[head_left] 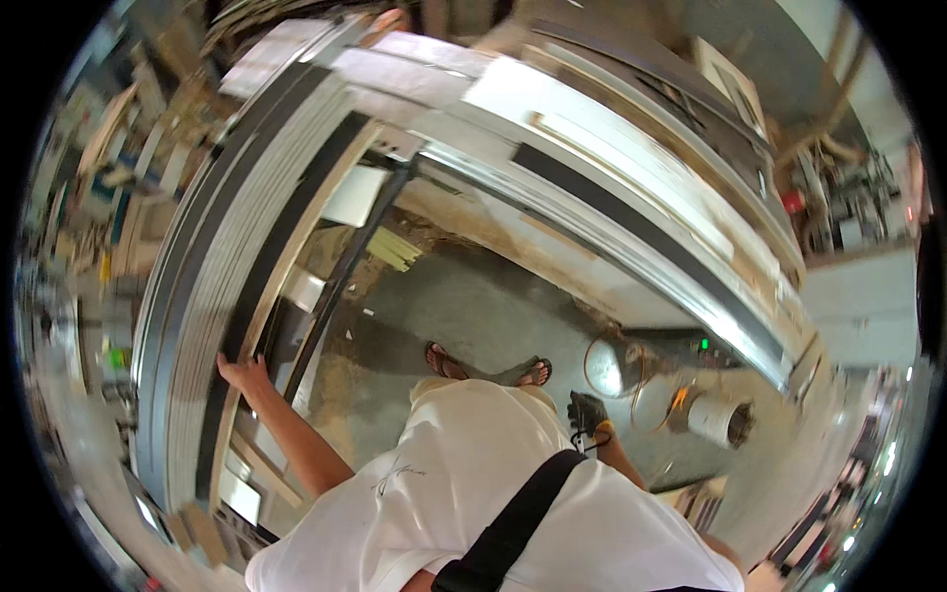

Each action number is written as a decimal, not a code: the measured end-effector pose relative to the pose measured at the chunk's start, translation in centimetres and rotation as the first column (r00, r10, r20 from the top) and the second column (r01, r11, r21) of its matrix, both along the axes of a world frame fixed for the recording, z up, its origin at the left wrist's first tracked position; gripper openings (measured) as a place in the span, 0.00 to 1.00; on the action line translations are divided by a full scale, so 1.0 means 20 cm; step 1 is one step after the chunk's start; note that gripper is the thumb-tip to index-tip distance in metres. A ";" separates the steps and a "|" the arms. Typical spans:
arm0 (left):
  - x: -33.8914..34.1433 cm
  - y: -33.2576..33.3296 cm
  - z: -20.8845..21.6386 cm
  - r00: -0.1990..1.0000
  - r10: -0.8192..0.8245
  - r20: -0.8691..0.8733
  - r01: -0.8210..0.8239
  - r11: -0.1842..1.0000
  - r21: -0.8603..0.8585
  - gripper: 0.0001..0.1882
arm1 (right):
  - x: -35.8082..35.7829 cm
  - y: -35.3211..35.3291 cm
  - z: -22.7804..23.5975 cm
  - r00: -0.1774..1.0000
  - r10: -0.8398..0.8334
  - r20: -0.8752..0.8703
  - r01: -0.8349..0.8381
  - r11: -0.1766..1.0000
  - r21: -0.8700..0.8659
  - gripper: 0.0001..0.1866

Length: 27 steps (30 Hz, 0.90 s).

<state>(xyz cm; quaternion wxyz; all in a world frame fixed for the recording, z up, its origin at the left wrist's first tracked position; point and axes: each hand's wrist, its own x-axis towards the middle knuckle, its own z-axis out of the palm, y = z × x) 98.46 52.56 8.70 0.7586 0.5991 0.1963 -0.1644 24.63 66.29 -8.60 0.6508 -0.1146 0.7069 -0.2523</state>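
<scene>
My left hand [245, 376] rests on the wooden edge strip [296, 252] of a long bench-like machine bed. Its thumb and fingers are apart, the fingertips reaching onto the black band [258, 286] beside the strip. The bed has grey ribbed slats [232, 227] running lengthwise. My right hand [590, 412] hangs low by my side in a dark glove. How its fingers are bent is not clear, and I cannot make out anything held in it. A thin dark cord or strap [588, 442] shows by its wrist.
A metal rail [592, 242] runs across the front, with white boards [592, 109] stacked beyond it. Under the left bed are shelves with panels [355, 195]. Yellowish strips [393, 250] lie on the floor. To the right stand a white bucket [718, 421] and a wire hoop [612, 365].
</scene>
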 end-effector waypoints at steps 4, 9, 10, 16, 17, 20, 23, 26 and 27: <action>-0.46 -0.26 -0.16 0.966 -0.257 -0.028 0.258 0.963 0.075 0.41 | -0.20 0.12 -0.01 0.993 -0.103 -0.059 0.098 0.992 -0.080 0.21; -1.50 -0.50 -0.31 0.612 -0.789 -0.050 0.780 0.613 -0.124 0.32 | -0.47 0.36 0.11 0.944 -0.305 -0.124 0.307 0.952 -0.008 0.25; -1.78 -0.52 -0.24 0.562 -0.826 -0.047 0.818 0.563 -0.120 0.32 | -0.56 0.47 0.05 0.928 -0.351 -0.127 0.352 0.936 -0.016 0.25; -2.94 -0.48 -0.15 0.054 -0.997 0.059 0.997 0.057 0.043 0.29 | -0.97 1.01 -0.08 0.720 -0.690 -0.076 0.690 0.724 -0.032 0.23; -3.09 -0.47 -0.16 -0.009 -0.998 0.061 0.997 -0.004 0.080 0.28 | -1.00 1.02 0.01 0.681 -0.727 -0.088 0.728 0.685 -0.030 0.22; -3.50 -0.45 -0.20 -0.181 -0.982 0.049 0.981 -0.176 0.081 0.26 | -1.16 1.27 -0.01 0.593 -0.792 -0.143 0.796 0.604 -0.041 0.22; -3.89 -0.36 -0.18 -0.377 -0.923 0.075 0.913 -0.357 0.198 0.24 | -1.21 1.61 -0.18 0.789 -0.317 -0.525 0.335 0.940 -0.065 0.18; -4.14 -0.42 -0.26 -0.509 -0.836 0.205 0.843 -0.436 0.316 0.22 | -1.18 1.73 -0.39 0.503 0.174 -0.846 -0.104 0.985 0.141 0.20; -4.24 -0.43 -0.25 -0.519 -0.830 0.207 0.838 -0.446 0.315 0.22 | -1.12 1.79 -0.50 0.654 -0.147 -0.742 0.150 0.987 -0.064 0.13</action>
